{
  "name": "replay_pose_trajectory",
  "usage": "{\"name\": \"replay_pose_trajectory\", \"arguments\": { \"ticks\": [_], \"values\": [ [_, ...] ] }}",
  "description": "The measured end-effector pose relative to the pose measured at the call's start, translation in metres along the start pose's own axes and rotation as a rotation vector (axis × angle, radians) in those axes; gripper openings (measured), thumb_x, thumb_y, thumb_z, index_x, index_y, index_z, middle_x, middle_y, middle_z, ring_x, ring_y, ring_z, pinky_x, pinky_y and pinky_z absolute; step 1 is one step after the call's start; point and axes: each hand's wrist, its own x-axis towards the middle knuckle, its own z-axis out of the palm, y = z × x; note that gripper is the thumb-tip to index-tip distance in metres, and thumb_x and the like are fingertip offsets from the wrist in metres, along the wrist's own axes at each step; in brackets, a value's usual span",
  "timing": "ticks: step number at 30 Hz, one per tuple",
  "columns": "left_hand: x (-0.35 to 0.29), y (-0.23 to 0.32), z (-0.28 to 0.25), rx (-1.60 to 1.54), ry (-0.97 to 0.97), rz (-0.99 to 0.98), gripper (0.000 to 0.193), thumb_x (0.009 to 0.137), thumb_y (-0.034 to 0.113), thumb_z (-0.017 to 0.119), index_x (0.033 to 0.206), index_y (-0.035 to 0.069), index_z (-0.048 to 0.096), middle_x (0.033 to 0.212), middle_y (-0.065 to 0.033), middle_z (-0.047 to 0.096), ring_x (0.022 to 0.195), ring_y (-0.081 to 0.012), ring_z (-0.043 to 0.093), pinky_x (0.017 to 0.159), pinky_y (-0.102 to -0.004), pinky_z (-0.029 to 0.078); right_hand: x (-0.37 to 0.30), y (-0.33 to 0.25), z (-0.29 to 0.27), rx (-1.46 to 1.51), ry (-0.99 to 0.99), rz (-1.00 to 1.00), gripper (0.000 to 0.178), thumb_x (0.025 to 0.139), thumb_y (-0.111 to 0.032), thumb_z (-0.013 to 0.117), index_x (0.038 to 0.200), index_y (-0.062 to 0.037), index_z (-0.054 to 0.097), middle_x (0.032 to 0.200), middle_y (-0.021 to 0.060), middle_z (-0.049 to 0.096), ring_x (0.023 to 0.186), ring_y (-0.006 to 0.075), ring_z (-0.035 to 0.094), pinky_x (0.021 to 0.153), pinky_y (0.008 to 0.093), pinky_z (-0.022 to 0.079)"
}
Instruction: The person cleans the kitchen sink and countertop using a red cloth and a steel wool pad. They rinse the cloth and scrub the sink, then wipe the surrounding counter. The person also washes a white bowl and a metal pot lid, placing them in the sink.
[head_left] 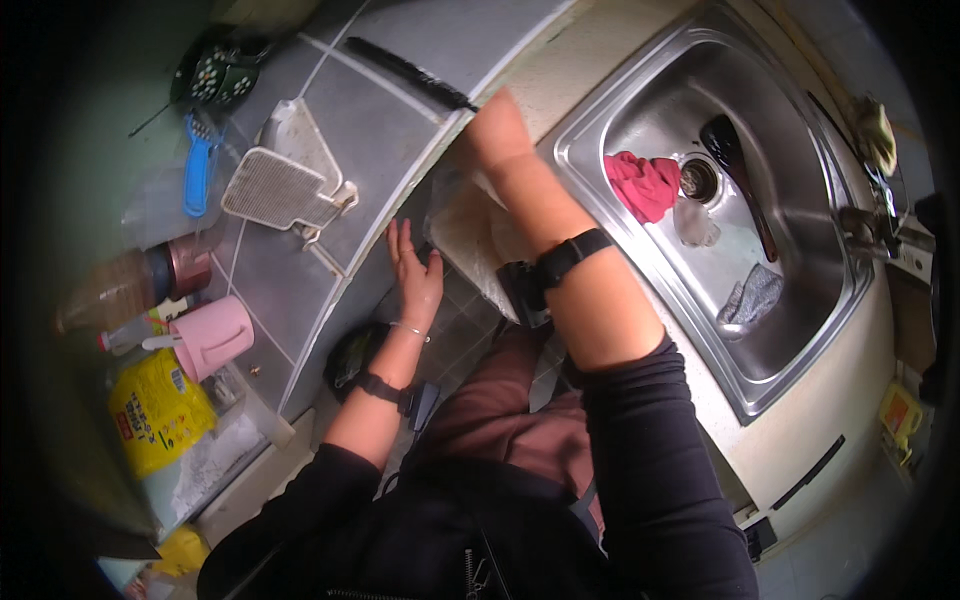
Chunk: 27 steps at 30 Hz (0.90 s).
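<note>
My right hand (497,130), slightly smeared by motion, is closed at the near end of a long, thin black brush-like tool (405,70). The tool lies along the grey tiled counter (395,140), its far end pointing up and left. Its exact kind is hard to make out. Below the counter's edge, my left hand (415,280) is open with fingers spread and holds nothing. Beneath my right forearm is a pale, bag-like thing (475,235), partly hidden by the arm.
To the right is a steel sink (640,270) with a red cloth (645,185), a black ladle-like utensil (735,165) and a grey cloth (752,297). On the left are a beige mesh rack (280,188), blue brush (197,165), pink mug (213,338) and yellow packet (155,410).
</note>
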Motion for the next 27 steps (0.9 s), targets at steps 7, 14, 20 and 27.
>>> {"name": "replay_pose_trajectory", "arguments": {
  "ticks": [7, 14, 20, 27],
  "values": [
    [0.026, 0.072, -0.013, -0.134, 0.068, 0.210, 0.060, 0.088, 0.004, 0.057, 0.143, 0.001, 0.033, 0.147, -0.0231, 0.033, 0.137, -0.0395, 0.032, 0.113, -0.0461, 0.027, -0.122, -0.004, -0.046, -0.177, -0.020, -0.165, 0.042, 0.076, -0.009, 0.056, 0.117, -0.0034, 0.064, 0.116, 0.0117, 0.059, 0.113, 0.0304, 0.054, 0.100, 0.0384, 0.043],
    [0.076, 0.130, 0.022, 0.020, 0.048, 0.515, 0.065, 0.094, 0.019, 0.056, 0.147, -0.001, 0.026, 0.154, -0.0240, 0.023, 0.141, -0.0455, 0.022, 0.116, -0.0497, 0.020, -0.237, -0.010, -0.141, -0.125, -0.184, -0.146, 0.042, 0.073, -0.007, 0.058, 0.113, -0.0043, 0.067, 0.111, 0.0091, 0.061, 0.109, 0.0274, 0.056, 0.094, 0.0383, 0.047],
    [0.084, 0.157, 0.052, 0.154, -0.005, 0.594, 0.071, 0.096, 0.035, 0.053, 0.148, -0.003, 0.023, 0.155, -0.0249, 0.019, 0.142, -0.0445, 0.020, 0.115, -0.0515, 0.017, -0.324, 0.005, -0.208, -0.272, 0.310, 0.293, 0.039, 0.074, 0.005, 0.062, 0.112, -0.0043, 0.067, 0.113, 0.0123, 0.062, 0.109, 0.0293, 0.058, 0.095, 0.0390, 0.046],
    [0.085, 0.185, 0.079, 0.246, -0.029, 0.712, 0.069, 0.097, 0.040, 0.050, 0.148, 0.000, 0.026, 0.155, -0.0211, 0.024, 0.142, -0.0395, 0.024, 0.114, -0.0487, 0.022, -0.438, 0.031, -0.307, -0.612, 0.722, 0.765, 0.034, 0.081, 0.004, 0.064, 0.114, -0.0036, 0.067, 0.109, 0.0131, 0.062, 0.106, 0.0288, 0.058, 0.095, 0.0378, 0.045]
  ]
}}
